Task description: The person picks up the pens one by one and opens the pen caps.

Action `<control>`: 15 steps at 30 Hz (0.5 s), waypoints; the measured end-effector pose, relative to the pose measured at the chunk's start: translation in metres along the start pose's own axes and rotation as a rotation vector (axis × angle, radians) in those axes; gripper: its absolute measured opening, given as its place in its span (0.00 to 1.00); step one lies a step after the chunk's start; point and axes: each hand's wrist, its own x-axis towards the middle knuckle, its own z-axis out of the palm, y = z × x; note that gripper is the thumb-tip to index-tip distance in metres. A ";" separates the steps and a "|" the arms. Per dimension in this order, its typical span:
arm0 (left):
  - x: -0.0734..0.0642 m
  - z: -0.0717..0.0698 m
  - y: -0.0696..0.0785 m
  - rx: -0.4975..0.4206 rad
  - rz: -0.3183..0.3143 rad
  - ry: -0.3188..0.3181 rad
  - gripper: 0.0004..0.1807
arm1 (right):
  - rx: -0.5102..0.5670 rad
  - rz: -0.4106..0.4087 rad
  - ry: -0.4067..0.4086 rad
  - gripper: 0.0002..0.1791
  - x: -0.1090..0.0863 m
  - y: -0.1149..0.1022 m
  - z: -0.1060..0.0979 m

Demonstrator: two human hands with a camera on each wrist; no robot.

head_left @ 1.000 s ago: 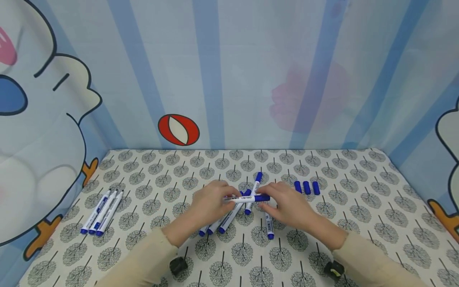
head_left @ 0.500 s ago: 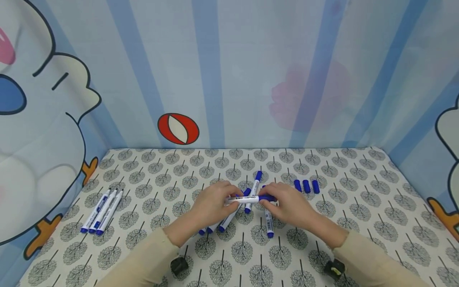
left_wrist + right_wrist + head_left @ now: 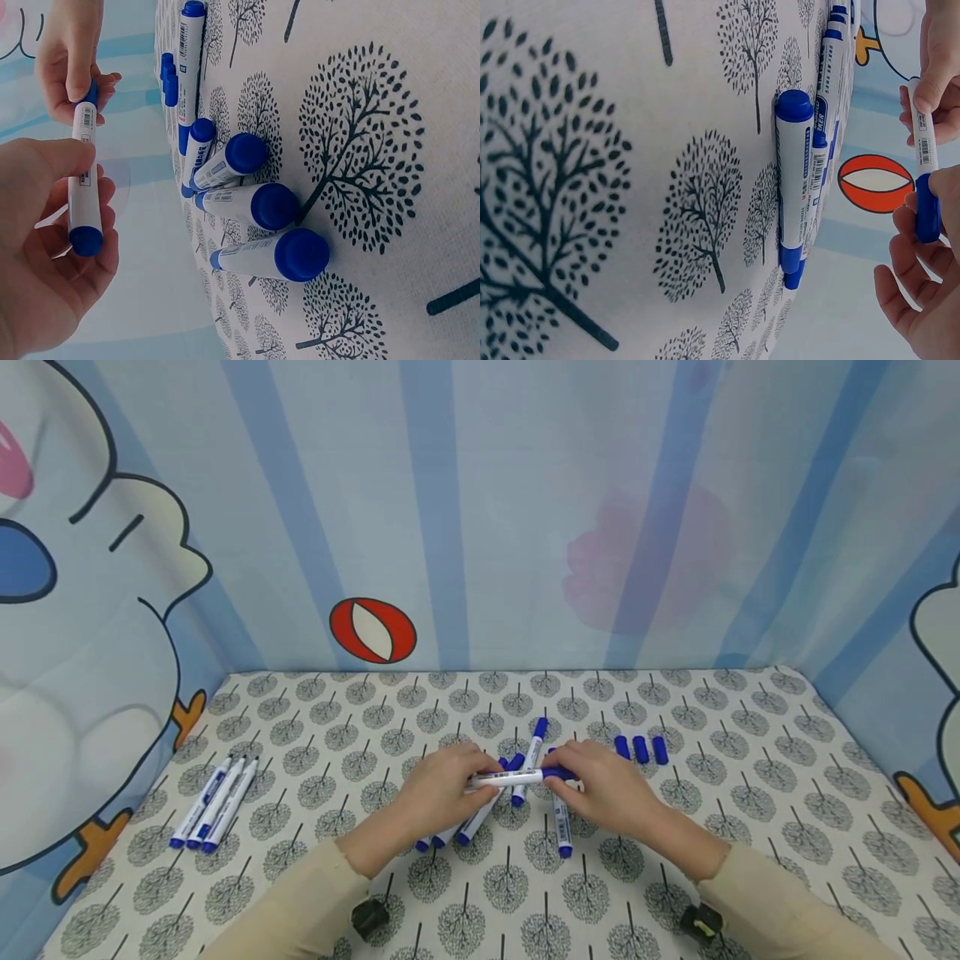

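Both hands hold one white marker (image 3: 517, 777) level above the table, its blue cap toward the right. My left hand (image 3: 444, 789) grips the white barrel with thumb and fingers; the blue tail end shows under that thumb in the left wrist view. My right hand (image 3: 604, 783) pinches the blue cap (image 3: 928, 214), which sits on the barrel. Beneath the hands lie several capped markers: a slanted marker (image 3: 532, 752), a marker (image 3: 562, 828) by the right thumb, and a group of markers (image 3: 474, 822) partly hidden by the left hand.
On the left side of the table, three uncapped markers (image 3: 221, 806) lie side by side, dark tips pointing away. Three loose blue caps (image 3: 641, 750) stand in a row beyond my right hand. A printed curtain (image 3: 517, 527) rises behind the tree-patterned tablecloth (image 3: 750, 827).
The held marker has shifted slightly right and its printed label has turned. The right hand's fingers now cover more of the cap's end. The markers and caps on the table stay where they were.
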 end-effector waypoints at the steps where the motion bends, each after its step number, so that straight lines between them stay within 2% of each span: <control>1: 0.000 0.000 0.000 0.008 0.006 0.007 0.09 | -0.009 -0.005 -0.001 0.11 0.000 0.000 0.000; 9: -0.003 -0.001 0.000 0.069 0.052 0.047 0.10 | -0.042 -0.081 0.021 0.10 -0.001 0.001 0.001; 15: -0.006 0.000 -0.004 0.109 0.139 0.115 0.10 | 0.007 -0.100 0.011 0.06 -0.002 0.002 -0.001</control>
